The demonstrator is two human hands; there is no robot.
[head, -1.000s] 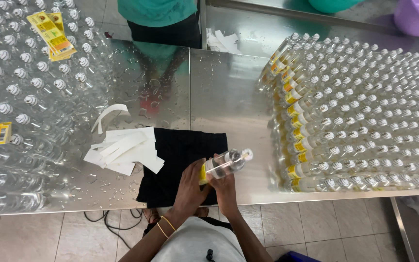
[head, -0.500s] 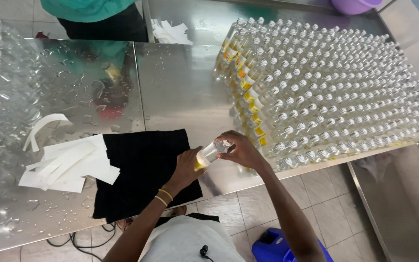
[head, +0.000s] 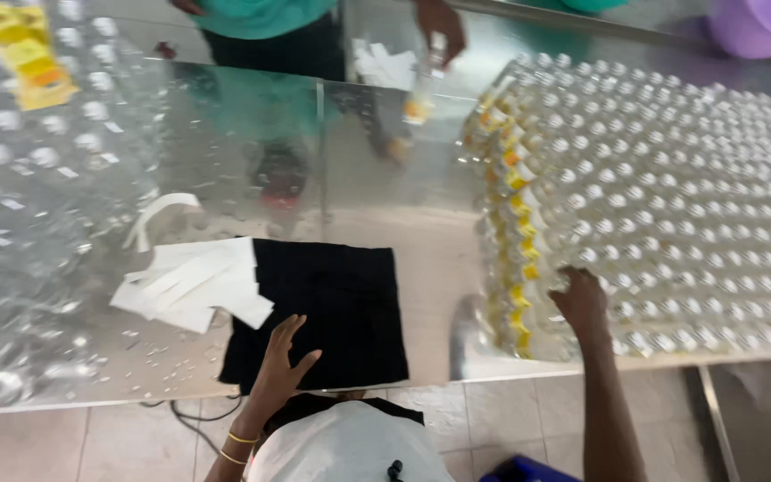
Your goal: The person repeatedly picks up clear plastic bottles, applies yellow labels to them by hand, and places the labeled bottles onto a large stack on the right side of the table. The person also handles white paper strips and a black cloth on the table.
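Note:
My left hand (head: 283, 361) rests with fingers spread on the near edge of a black cloth (head: 332, 303) lying on the shiny metal table (head: 377, 187). My right hand (head: 582, 299) reaches into the near left corner of a dense block of clear capped bottles (head: 671, 205), just right of the column with yellow labels (head: 515, 214). Its fingers curl down among the bottles, so whatever they grip is hidden. White paper strips (head: 194, 286) lie left of the cloth.
More clear bottles (head: 20, 178) crowd the table's left side, with yellow label sheets (head: 24, 49) on top. A person in a teal shirt (head: 261, 18) stands across the table, one hand (head: 439, 27) over it. A purple basin (head: 760, 22) sits far right. A cable (head: 189, 415) lies on the tiled floor.
Both hands held a clear bottle over the cloth. Now my right hand has swung right to the bottle block, and my left hand has dropped open onto the cloth.

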